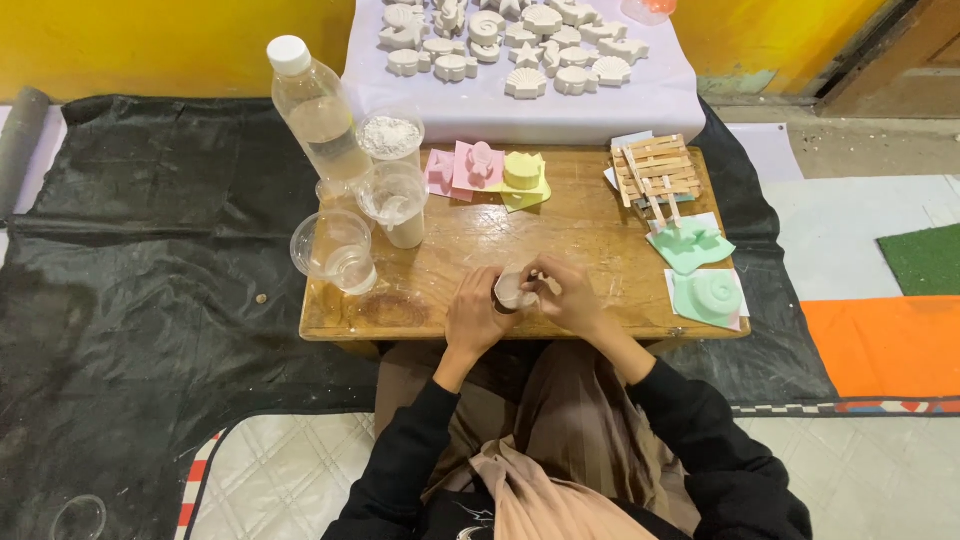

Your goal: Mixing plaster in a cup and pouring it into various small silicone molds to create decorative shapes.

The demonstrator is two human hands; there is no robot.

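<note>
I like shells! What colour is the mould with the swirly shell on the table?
Mint green mould, seen in the head view.

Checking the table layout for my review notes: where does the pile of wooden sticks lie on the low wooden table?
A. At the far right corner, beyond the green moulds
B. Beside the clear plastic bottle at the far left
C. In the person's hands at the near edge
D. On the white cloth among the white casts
A: the pile of wooden sticks sits at the far right of the table, just beyond the green moulds.
</note>
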